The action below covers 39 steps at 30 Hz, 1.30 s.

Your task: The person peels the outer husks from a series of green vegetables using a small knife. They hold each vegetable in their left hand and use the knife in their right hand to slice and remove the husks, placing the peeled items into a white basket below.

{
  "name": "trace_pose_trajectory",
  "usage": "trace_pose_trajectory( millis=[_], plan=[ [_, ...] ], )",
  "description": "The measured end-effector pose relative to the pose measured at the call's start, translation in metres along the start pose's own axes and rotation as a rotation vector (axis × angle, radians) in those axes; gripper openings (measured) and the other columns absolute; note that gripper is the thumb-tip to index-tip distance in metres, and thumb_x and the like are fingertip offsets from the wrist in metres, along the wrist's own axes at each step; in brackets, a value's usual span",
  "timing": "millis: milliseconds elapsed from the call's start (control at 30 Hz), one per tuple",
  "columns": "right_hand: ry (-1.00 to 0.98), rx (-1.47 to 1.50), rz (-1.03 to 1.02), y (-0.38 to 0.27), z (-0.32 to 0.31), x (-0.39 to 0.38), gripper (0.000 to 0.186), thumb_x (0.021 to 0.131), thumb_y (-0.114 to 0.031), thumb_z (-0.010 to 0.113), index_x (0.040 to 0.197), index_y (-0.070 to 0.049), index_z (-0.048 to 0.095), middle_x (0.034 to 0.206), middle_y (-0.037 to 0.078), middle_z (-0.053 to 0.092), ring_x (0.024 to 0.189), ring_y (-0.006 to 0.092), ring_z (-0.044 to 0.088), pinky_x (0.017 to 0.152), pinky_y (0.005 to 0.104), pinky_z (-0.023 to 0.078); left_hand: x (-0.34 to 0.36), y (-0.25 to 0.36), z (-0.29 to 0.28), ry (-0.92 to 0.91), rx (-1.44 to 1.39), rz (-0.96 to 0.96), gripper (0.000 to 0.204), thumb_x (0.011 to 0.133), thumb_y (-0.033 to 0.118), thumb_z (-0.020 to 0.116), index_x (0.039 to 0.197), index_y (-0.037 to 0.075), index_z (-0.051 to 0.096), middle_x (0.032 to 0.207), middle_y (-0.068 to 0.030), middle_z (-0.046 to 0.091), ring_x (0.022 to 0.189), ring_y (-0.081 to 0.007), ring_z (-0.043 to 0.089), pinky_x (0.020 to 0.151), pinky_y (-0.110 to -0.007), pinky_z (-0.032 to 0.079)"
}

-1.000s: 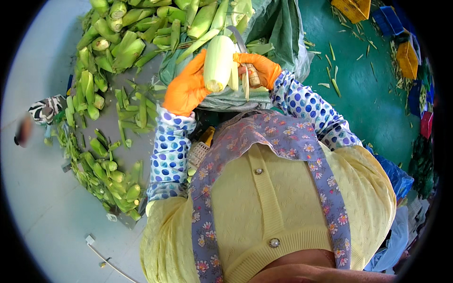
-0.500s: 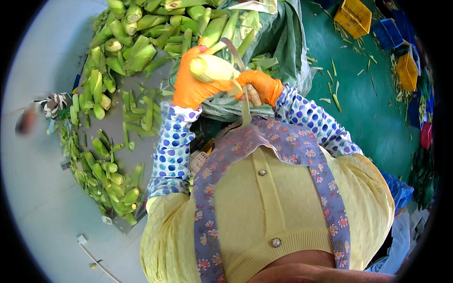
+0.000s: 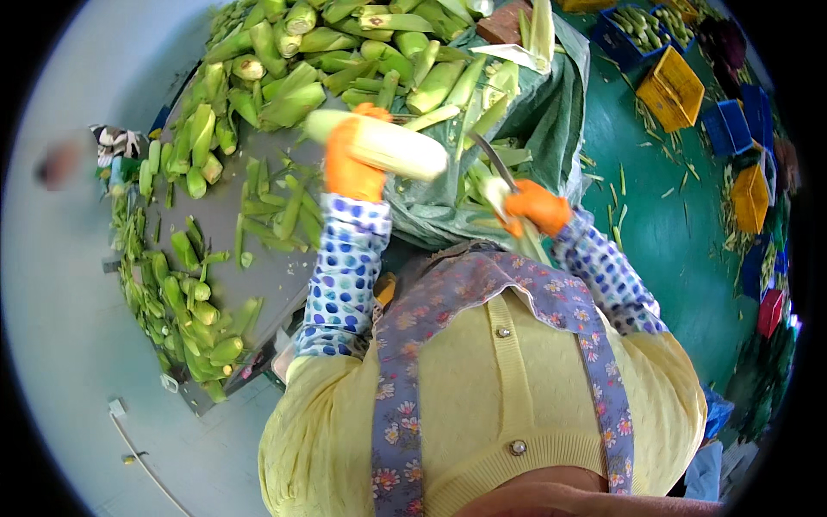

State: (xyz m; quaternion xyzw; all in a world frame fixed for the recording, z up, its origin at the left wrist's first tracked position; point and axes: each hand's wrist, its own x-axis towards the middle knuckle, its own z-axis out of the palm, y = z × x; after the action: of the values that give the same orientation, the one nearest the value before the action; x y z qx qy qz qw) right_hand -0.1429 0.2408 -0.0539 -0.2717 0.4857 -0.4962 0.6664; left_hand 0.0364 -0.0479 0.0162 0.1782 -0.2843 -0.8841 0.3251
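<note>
My left hand (image 3: 353,168), in an orange glove, is closed around an ear of corn (image 3: 412,153) whose pale body points right and greener end points left. To the right, my gloved right hand (image 3: 538,209) grips a curved knife (image 3: 496,162), its narrow blade rising toward the upper left. A pale strip of husk (image 3: 498,194) hangs beside the right hand, and I cannot tell whether the fingers pinch it. Beneath both hands spreads a green cloth (image 3: 431,215) with cut leaves on it. Green ears in husk (image 3: 297,95) are heaped beyond my left hand.
A grey table (image 3: 226,280) on the left bears more ears and husk scraps (image 3: 280,207). Yellow (image 3: 672,90) and blue baskets (image 3: 726,129) stand on the green floor at right, amid scattered leaf strips. Another person's patterned sleeve (image 3: 116,144) shows at far left. A brown block (image 3: 506,21) lies at the top.
My hands have moved apart. The left has shifted the corn away from the knife, and the corn now lies more crosswise. The right hand has moved right and down with the knife.
</note>
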Motion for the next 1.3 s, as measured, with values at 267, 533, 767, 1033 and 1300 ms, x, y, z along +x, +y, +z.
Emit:
trace_pose_trajectory(
  millis=[267,533,767,1033,1300],
  plan=[
    [0.554,-0.794,-0.211,0.004,-0.085,0.008,0.041,0.086,-0.032,0.074,0.114,-0.003,0.068,0.098,0.014,0.073,0.085,0.0284,0.07,0.076,0.0396,0.055,-0.029,0.039,0.018,-0.073,0.643,0.109,0.053,0.077,0.003,0.078,0.126,-0.001,0.06,0.127,-0.0123,0.066,0.109,-0.0226,0.063,0.098,-0.039,0.052],
    [0.66,-1.232,-0.066,-0.069,-0.065,0.02,0.038,0.085,-0.038,0.076,0.112,-0.012,0.069,0.107,0.012,0.071,0.101,0.0365,0.067,0.083,0.0445,0.053,-0.066,-0.026,0.039,-0.401,0.98,-0.023,0.073,0.072,0.002,0.087,0.139,0.004,0.058,0.141,-0.0075,0.06,0.123,-0.0191,0.059,0.102,-0.034,0.049],
    [0.704,-1.275,-0.035,-0.083,-0.034,-0.012,0.037,0.093,-0.045,0.066,0.11,-0.012,0.069,0.096,0.013,0.074,0.092,0.0378,0.069,0.078,0.0476,0.053,-0.071,-0.049,0.041,-0.505,0.954,-0.137,0.083,0.071,0.004,0.089,0.145,0.004,0.051,0.152,-0.0154,0.051,0.133,-0.0261,0.053,0.114,-0.037,0.041],
    [0.687,-1.306,-0.55,-0.08,0.017,-0.03,0.024,0.085,-0.024,0.076,0.107,-0.016,0.073,0.083,0.007,0.071,0.075,0.0295,0.069,0.065,0.0391,0.054,-0.069,-0.058,0.05,-0.55,1.065,-0.129,0.079,0.075,0.008,0.087,0.146,0.005,0.05,0.144,-0.0143,0.055,0.129,-0.0243,0.055,0.11,-0.037,0.044],
    [0.634,-1.544,-0.541,-0.075,0.048,-0.021,0.025,0.081,-0.024,0.075,0.103,-0.02,0.062,0.076,0.003,0.065,0.073,0.03,0.066,0.059,0.0455,0.048,-0.077,-0.068,0.055,-0.56,1.193,-0.132,0.069,0.076,0.016,0.086,0.137,0.006,0.057,0.13,-0.011,0.062,0.11,-0.0225,0.065,0.092,-0.037,0.054]
  ],
)
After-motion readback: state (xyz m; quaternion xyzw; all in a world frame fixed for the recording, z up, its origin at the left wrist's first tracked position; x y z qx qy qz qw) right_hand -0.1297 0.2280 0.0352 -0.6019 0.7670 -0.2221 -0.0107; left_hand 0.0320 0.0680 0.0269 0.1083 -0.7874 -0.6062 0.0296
